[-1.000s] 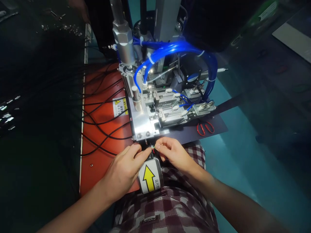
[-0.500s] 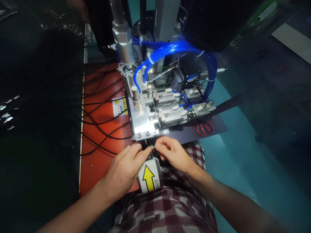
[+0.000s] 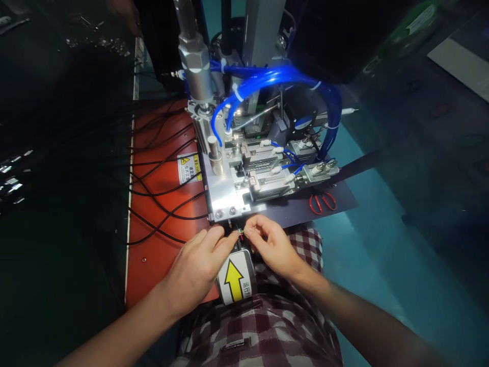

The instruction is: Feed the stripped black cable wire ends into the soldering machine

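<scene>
My left hand is closed, its thumb and forefinger pressed together at a small bunch of thin coloured wires. Red, green and whitish strands show between my fingertips. From the other side, my right hand pinches the ends of the wires, its other fingers curled. Both hands are just in front of the metal plate of a pneumatic machine. Below the fingertips is a white block with a yellow arrow label. The finer detail of the wires is too small to make out.
Black cables run across the orange-red table to the left. Blue air hoses arch over the machine's cylinders. Red-handled scissors lie on the dark base plate at the right. Another person's hand shows at the upper left.
Almost nothing differs. Both hands keep their pinch at the wires in the same place; the view has shifted very slightly.
</scene>
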Action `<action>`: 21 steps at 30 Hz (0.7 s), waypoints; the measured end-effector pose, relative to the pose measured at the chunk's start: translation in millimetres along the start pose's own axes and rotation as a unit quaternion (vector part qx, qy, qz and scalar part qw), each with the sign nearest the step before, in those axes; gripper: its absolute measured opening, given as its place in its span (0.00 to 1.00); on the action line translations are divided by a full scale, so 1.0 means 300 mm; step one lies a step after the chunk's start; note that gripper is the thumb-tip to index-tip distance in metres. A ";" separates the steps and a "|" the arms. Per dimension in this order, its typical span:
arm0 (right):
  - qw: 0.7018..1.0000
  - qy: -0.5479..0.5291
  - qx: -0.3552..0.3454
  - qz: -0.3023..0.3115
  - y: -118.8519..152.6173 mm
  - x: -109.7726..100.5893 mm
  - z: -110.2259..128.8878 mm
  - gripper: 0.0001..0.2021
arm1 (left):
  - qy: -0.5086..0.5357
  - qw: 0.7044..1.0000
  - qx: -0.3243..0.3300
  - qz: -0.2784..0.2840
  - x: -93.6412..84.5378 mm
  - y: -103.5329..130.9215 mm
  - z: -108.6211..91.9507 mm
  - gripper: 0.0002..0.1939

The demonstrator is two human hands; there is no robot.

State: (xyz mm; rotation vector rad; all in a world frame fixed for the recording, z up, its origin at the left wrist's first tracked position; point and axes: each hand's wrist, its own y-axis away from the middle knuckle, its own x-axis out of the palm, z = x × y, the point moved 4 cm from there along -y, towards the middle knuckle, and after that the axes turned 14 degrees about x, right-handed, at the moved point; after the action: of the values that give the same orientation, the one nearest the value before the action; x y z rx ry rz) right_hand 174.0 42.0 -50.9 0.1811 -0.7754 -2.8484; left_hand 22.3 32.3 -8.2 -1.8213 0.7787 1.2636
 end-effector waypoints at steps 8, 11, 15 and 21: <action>0.998 -0.042 0.034 0.023 0.000 0.008 -0.008 0.08 | 0.006 1.000 -0.002 -0.004 0.002 -0.003 0.003 0.17; 0.997 -0.054 0.048 0.032 -0.004 0.007 -0.008 0.08 | 0.009 1.000 -0.001 -0.002 0.001 -0.004 0.001 0.17; 0.997 -0.052 0.043 0.026 -0.004 0.005 -0.011 0.08 | 0.005 1.000 -0.001 0.001 0.001 -0.002 -0.001 0.17; 0.998 -0.037 0.047 0.014 -0.001 0.007 -0.009 0.08 | 0.002 1.000 -0.003 0.000 0.005 0.004 -0.002 0.17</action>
State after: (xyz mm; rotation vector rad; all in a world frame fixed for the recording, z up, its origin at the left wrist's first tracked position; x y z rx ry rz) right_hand 172.4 40.5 -53.3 0.0780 -0.9199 -2.8078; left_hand 22.1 31.1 -9.7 -1.8302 0.7773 1.2630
